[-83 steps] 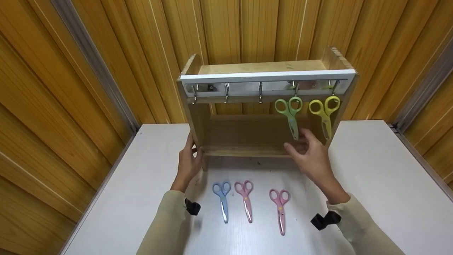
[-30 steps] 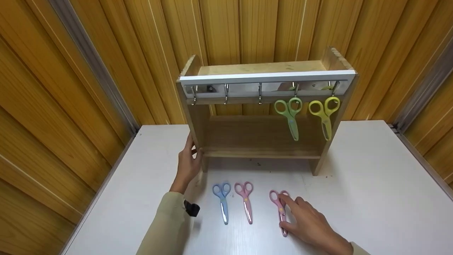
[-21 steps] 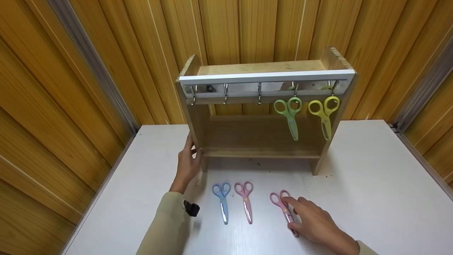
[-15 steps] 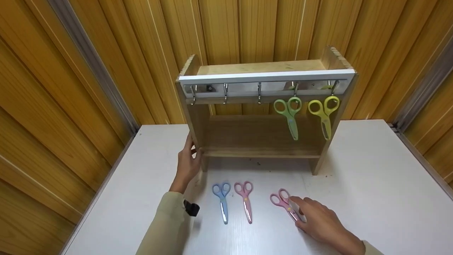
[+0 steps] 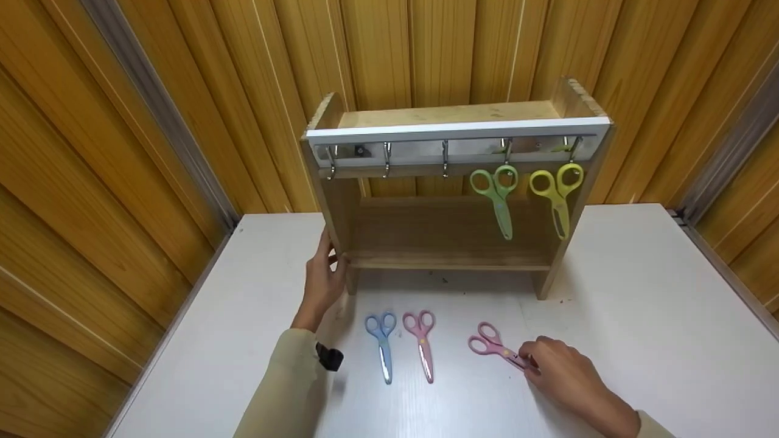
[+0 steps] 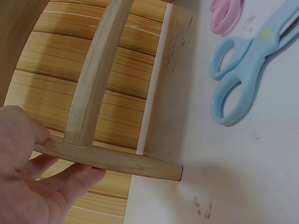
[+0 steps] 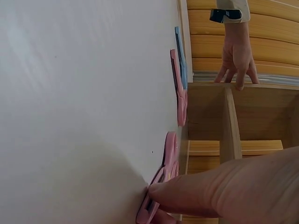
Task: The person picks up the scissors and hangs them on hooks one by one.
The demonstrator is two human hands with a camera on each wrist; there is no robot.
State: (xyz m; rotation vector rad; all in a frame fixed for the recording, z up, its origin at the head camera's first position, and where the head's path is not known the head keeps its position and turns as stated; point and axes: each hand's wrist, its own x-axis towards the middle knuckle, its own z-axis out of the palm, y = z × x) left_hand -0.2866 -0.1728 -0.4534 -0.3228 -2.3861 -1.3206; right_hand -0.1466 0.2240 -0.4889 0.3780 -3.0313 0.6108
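Pinching pink scissors (image 5: 504, 351), seemingly; rack (image 5: 426, 237) bearing green scissors (image 5: 501, 208)

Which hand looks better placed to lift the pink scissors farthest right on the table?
The right hand, most likely: it pinches those pink scissors by the blade end. The left hand holds the lower left side of the wooden hook rack, away from them.

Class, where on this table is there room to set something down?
Bare: the table right of the right hand and left of the left hand; narrower, between held pink scissors and loose pink scissors. Crowded: loose pair beside blue scissors.
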